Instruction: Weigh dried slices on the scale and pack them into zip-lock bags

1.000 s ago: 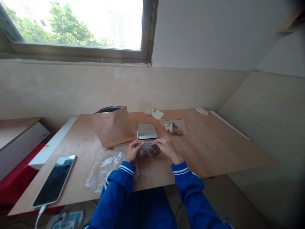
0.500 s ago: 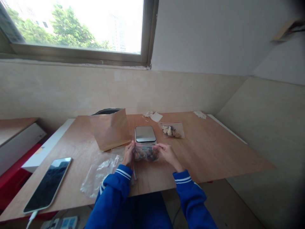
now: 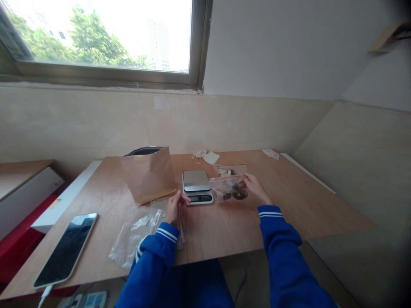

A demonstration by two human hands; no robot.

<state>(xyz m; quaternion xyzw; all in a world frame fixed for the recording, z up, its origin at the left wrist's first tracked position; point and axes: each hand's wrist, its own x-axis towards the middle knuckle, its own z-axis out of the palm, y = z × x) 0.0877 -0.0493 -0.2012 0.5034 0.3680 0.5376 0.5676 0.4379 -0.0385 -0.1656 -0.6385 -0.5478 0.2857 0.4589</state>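
Table (image 3: 289, 205), one: plywood top, its near edge running across in front of the person, its far edge against the tiled wall.

Hands, two, both in blue sleeves with white cuff stripes.
- Right hand (image 3: 255, 188): fingers pinched shut on the right end of the filled bag (image 3: 229, 189), which was held just right of the scale and low over the table; whether it touched the wood cannot be told.
- Left hand (image 3: 175, 207): loosely curled, fingertips at the near left corner of the scale, over the empty bags; whether it gripped anything cannot be told.

Filled bags, two: the held one, clear with a red strip along the top and dark and pale lumps inside; a second bag (image 3: 229, 170) of pale lumps lying flat just behind it.

Scale (image 3: 196, 185), one: square steel plate, bare, display facing the near edge.

Empty bags (image 3: 138, 233), a crumpled clear heap, count not readable, left of the left sleeve and reaching the near edge.

Paper bag (image 3: 149, 174), one: brown, standing left of the scale.

Phone (image 3: 66, 248), one: screen dark, at the near left corner, cable hanging off the edge.

Scraps, two lots: paper bits (image 3: 205, 155) at the far edge behind the scale, another scrap (image 3: 270, 153) toward the far right.

Open room: bare wood lay right of the right hand out to the right edge, and along the near edge between the sleeves.
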